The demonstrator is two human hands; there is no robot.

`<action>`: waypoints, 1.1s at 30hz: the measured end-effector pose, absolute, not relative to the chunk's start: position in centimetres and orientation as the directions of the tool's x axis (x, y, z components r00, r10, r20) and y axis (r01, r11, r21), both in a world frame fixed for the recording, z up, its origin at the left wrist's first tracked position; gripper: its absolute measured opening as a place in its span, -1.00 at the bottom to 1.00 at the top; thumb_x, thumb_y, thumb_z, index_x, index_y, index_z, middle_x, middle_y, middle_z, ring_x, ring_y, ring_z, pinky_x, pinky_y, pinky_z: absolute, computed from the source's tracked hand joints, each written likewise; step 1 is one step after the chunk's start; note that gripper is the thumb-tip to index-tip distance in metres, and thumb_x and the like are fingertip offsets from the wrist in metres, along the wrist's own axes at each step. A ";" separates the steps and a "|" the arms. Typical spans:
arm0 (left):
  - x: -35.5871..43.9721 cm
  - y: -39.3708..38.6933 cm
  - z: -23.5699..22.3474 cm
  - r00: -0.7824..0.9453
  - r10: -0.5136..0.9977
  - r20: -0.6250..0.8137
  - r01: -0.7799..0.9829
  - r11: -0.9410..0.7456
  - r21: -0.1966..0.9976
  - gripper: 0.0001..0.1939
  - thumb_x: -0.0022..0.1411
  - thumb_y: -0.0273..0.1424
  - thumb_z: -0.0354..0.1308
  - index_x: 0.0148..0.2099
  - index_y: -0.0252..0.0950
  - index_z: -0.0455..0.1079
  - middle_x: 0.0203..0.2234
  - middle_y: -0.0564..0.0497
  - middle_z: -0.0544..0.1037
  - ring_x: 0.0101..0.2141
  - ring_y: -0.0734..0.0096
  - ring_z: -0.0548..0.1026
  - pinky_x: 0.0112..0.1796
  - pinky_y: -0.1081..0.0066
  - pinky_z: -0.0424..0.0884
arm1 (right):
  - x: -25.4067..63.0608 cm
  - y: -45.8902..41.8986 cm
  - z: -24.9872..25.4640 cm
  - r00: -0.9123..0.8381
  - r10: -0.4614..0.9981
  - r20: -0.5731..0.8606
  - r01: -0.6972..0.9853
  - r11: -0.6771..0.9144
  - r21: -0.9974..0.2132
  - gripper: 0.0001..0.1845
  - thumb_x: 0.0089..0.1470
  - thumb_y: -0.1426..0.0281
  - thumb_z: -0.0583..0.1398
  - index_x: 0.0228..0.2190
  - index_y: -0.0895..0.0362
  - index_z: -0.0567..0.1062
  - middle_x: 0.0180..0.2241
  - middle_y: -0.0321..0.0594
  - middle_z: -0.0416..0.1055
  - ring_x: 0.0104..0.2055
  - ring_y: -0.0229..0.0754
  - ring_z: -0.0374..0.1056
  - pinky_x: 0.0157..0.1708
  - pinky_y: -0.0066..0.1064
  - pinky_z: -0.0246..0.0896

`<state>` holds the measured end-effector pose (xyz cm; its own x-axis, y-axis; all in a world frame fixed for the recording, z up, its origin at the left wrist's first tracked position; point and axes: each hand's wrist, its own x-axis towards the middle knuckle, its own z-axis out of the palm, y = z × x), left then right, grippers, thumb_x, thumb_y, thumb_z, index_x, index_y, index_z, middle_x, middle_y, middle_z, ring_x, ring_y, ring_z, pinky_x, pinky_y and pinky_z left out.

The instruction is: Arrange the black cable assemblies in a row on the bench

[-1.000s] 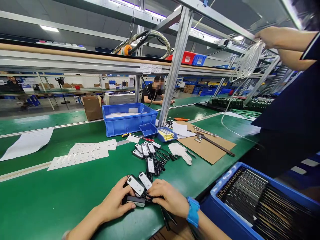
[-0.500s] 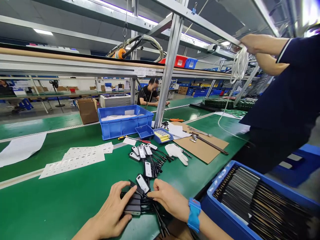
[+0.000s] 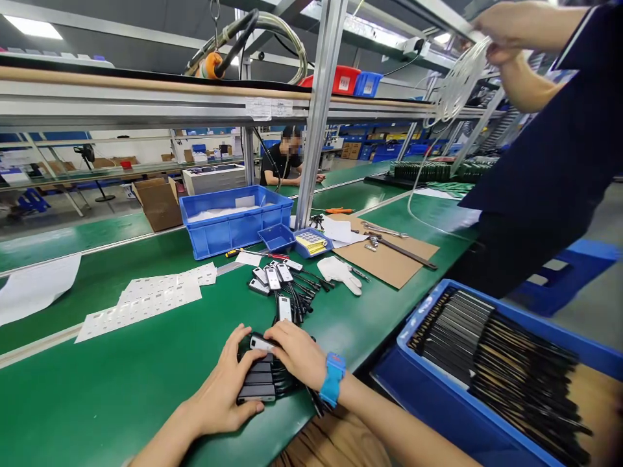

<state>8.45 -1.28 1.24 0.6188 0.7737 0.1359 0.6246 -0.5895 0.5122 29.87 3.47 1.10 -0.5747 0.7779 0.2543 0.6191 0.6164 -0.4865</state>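
Squaring the stack of black modules at the bench's near edge, we clamp it with our left hand while our right hand presses the top unit flat; keeping cables trailing one way keeps the pile even.

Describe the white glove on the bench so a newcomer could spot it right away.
Start at the big blue bin on the green bench. Right of it, past the small tray, the glove lies flat beside the cardboard sheet. It is the only soft white thing with fingers; its neighbours are black modules with cables.
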 end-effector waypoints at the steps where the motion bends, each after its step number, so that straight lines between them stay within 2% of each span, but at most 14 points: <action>1: 8.4 -1.2 1.2 0.626 0.768 0.131 0.626 -0.596 0.502 -0.21 0.10 -0.33 0.23 0.29 -0.17 -0.07 0.30 -0.16 -0.35 0.27 -0.13 -0.27 0.19 -0.09 -0.04 | 30.0 3.4 1.1 -0.591 0.755 0.284 0.555 0.635 -0.537 -0.75 0.09 0.62 0.13 -0.19 0.13 0.43 -0.21 -0.19 0.41 -0.12 -0.13 0.32 -0.10 -0.33 0.24; 4: 8.3 -1.1 1.0 0.657 0.746 0.109 0.613 -0.613 0.498 -0.08 0.12 -0.33 0.21 0.35 -0.14 -0.29 0.30 -0.17 -0.23 0.26 -0.06 -0.17 0.20 -0.09 -0.08 | 30.6 3.9 1.4 -0.594 0.754 0.282 0.498 0.619 -0.608 -0.76 0.17 0.57 0.08 -0.14 0.11 0.41 -0.26 -0.23 0.45 -0.19 -0.19 0.37 -0.13 -0.39 0.26; 6: 8.4 -1.0 1.0 0.665 0.740 0.097 0.606 -0.611 0.510 -0.05 0.11 -0.35 0.23 0.36 -0.12 -0.31 0.25 -0.17 -0.05 0.22 -0.01 -0.03 0.19 -0.06 -0.02 | 30.9 5.1 1.6 -0.468 0.845 0.259 0.670 0.531 -0.519 -0.79 0.21 0.42 0.10 -0.10 0.16 0.37 -0.25 -0.14 0.43 -0.20 -0.13 0.37 -0.16 -0.33 0.27; 9: 8.5 -0.9 1.2 0.658 0.748 0.082 0.610 -0.594 0.525 -0.06 0.09 -0.35 0.25 0.36 -0.11 -0.25 0.19 -0.17 0.04 0.15 0.02 0.08 0.16 -0.02 0.08 | 30.6 6.9 1.2 -0.263 0.936 0.235 0.891 0.329 -0.314 -0.52 0.13 0.17 0.18 -0.06 0.28 0.34 -0.19 0.11 0.37 -0.13 0.09 0.33 -0.17 -0.16 0.26; 12: 8.5 -0.9 1.3 0.665 0.742 0.081 0.599 -0.595 0.536 -0.08 0.09 -0.33 0.25 0.36 -0.11 -0.22 0.19 -0.16 0.06 0.15 0.00 0.08 0.15 -0.03 0.08 | 30.1 7.9 0.5 -0.238 0.950 0.200 0.910 0.290 -0.295 -0.48 0.13 0.23 0.19 0.00 0.35 0.32 -0.20 0.16 0.37 -0.10 0.14 0.31 -0.15 -0.13 0.25; 15: 8.5 -1.0 1.3 0.665 0.742 0.082 0.591 -0.591 0.549 -0.07 0.07 -0.35 0.26 0.35 -0.09 -0.21 0.20 -0.15 0.05 0.17 -0.01 0.05 0.16 -0.03 0.07 | 30.4 8.0 0.6 -0.238 0.947 0.216 0.887 0.303 -0.348 -0.53 0.15 0.35 0.13 0.07 0.29 0.28 -0.23 0.03 0.36 -0.15 0.03 0.32 -0.17 -0.22 0.28; 17: 8.5 -1.0 1.1 0.664 0.743 0.080 0.592 -0.589 0.550 -0.06 0.06 -0.35 0.26 0.35 -0.10 -0.21 0.21 -0.14 0.04 0.18 0.00 0.04 0.17 -0.01 0.07 | 30.8 7.6 1.2 -0.234 0.926 0.296 0.820 0.351 -0.452 -0.49 0.18 0.38 0.08 0.15 0.20 0.18 -0.18 -0.04 0.30 -0.21 -0.09 0.33 -0.22 -0.30 0.31; 19: 8.6 -1.1 1.0 0.661 0.746 0.080 0.600 -0.589 0.541 -0.06 0.06 -0.34 0.27 0.35 -0.11 -0.21 0.23 -0.15 -0.02 0.20 0.00 0.00 0.18 0.00 0.06 | 31.1 7.1 2.0 -0.253 0.868 0.428 0.704 0.468 -0.533 -0.45 0.17 0.46 0.05 0.19 0.11 0.14 -0.11 -0.06 0.23 -0.19 -0.13 0.31 -0.20 -0.31 0.32; 21: 8.7 -1.2 0.8 0.646 0.757 0.104 0.616 -0.596 0.514 -0.07 0.05 -0.33 0.27 0.35 -0.12 -0.18 0.27 -0.16 -0.15 0.24 -0.04 -0.09 0.18 -0.02 0.04 | 30.9 6.4 2.6 -0.347 0.788 0.509 0.597 0.604 -0.528 -0.43 0.11 0.58 0.05 0.15 0.07 0.24 -0.09 -0.07 0.20 -0.10 -0.10 0.27 -0.10 -0.26 0.29; 23: 8.7 -1.3 0.7 0.612 0.776 0.152 0.641 -0.600 0.479 -0.13 0.05 -0.33 0.26 0.32 -0.12 -0.11 0.29 -0.14 -0.29 0.26 -0.10 -0.19 0.18 -0.07 0.01 | 30.5 5.8 2.8 -0.511 0.723 0.465 0.514 0.691 -0.508 -0.42 0.02 0.68 0.03 0.06 0.07 0.36 -0.09 -0.10 0.22 -0.04 -0.11 0.24 -0.03 -0.25 0.25; 26: 8.5 -1.2 0.8 0.554 0.810 0.192 0.677 -0.573 0.461 -0.17 0.03 -0.36 0.25 0.30 -0.15 -0.04 0.31 -0.11 -0.41 0.27 -0.15 -0.29 0.19 -0.11 -0.02 | 29.9 5.7 2.7 -0.703 0.637 0.318 0.362 0.704 -0.610 -0.43 -0.04 0.74 0.01 -0.05 0.08 0.44 -0.10 -0.15 0.32 -0.05 -0.17 0.29 -0.01 -0.30 0.25; 29: 8.1 -0.8 0.3 0.562 0.810 0.167 0.679 -0.567 0.467 0.01 -0.03 -0.33 0.29 0.35 -0.15 -0.23 0.33 -0.14 -0.33 0.28 -0.18 -0.32 0.19 -0.18 -0.06 | 29.2 7.9 3.3 -0.785 0.599 0.159 0.248 0.539 -0.805 -0.49 -0.04 0.70 0.08 -0.08 0.10 0.46 -0.19 -0.21 0.43 -0.14 -0.19 0.36 -0.03 -0.30 0.27; 31: 7.9 -0.2 -0.6 0.579 0.801 0.150 0.680 -0.576 0.454 0.10 -0.07 -0.26 0.33 0.36 -0.11 -0.29 0.33 -0.14 -0.21 0.27 -0.23 -0.29 0.17 -0.23 -0.06 | 28.3 11.1 4.4 -0.721 0.692 0.024 0.245 0.288 -0.926 -0.62 -0.07 0.64 0.19 -0.18 0.12 0.51 -0.27 -0.24 0.47 -0.18 -0.18 0.38 -0.02 -0.28 0.26; 33: 7.9 0.7 -2.1 0.586 0.795 0.156 0.683 -0.588 0.433 0.08 -0.04 -0.17 0.34 0.36 -0.05 -0.27 0.32 -0.15 -0.13 0.26 -0.29 -0.25 0.14 -0.28 -0.01 | 26.5 15.4 5.9 -0.589 0.804 -0.083 0.235 0.073 -0.969 -0.70 -0.13 0.56 0.30 -0.26 0.15 0.53 -0.28 -0.23 0.47 -0.14 -0.13 0.36 0.01 -0.25 0.24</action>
